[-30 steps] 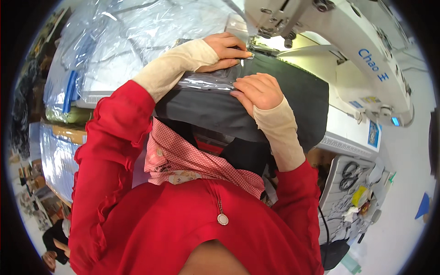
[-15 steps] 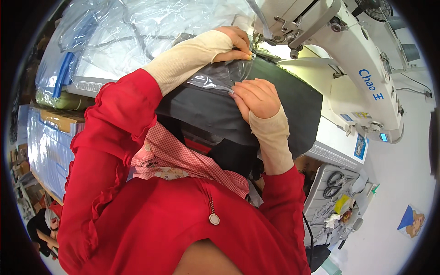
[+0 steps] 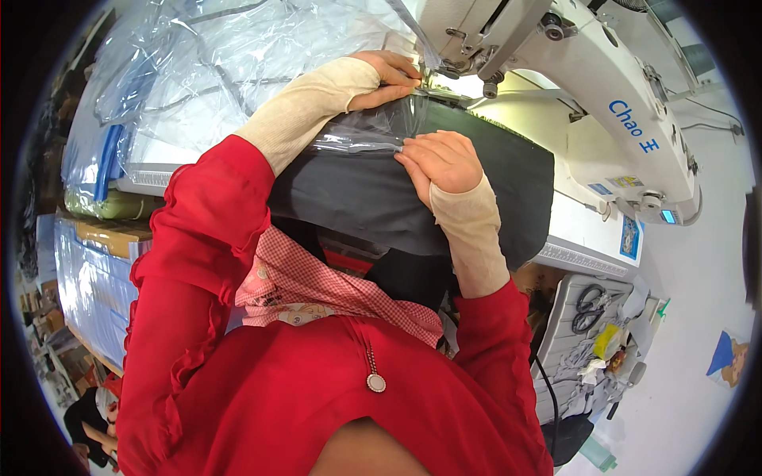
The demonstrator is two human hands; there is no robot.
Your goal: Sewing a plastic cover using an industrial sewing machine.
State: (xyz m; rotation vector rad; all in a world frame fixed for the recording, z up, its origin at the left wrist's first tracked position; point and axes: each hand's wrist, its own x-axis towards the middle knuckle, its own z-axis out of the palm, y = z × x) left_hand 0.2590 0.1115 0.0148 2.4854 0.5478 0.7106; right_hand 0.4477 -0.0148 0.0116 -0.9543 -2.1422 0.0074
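Observation:
Under the head of a white sewing machine (image 3: 611,103), beside its presser foot, my left hand (image 3: 386,78) pinches the edge of clear plastic sheeting (image 3: 357,136). That sheeting lies over dark grey-black fabric (image 3: 349,194), which drapes across the machine table and past its front edge. Nearer to me, my right hand (image 3: 446,163) has its fingers closed on the plastic's other edge, resting on the fabric. Cream cuffs cover both wrists. What lies under my left fingertips is hidden.
A large heap of clear plastic (image 3: 206,63) with grey trim covers the table's far left. At right, a grey tray (image 3: 563,325) holds black scissors (image 3: 589,309) and scraps. Wrapped blue-white stacks (image 3: 91,274) stand at left. Another person (image 3: 91,424) is at the lower left.
My view has shifted slightly. My left hand stays pinched beside the presser foot, and its fingertips are a little closer to it. My right hand keeps its hold on the plastic edge.

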